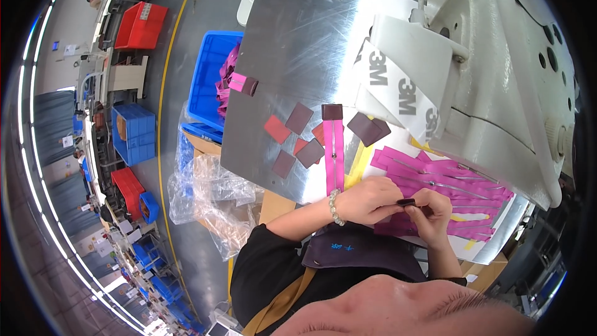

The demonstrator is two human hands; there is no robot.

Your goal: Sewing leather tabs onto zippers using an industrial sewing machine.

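We find left hand (372,200) and right hand (431,211) pinching a patch (406,202); the zip (334,156) lies left of them, running near-to-far.

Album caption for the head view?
Left hand and right hand hold a small dark-brown piece near pink zipper strips.

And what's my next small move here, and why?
Perhaps bring the small dark piece to one end of a piled pink zipper: your left hand and right hand pinch that piece, and the separate zipper on the metal table has a dark patch at its end.
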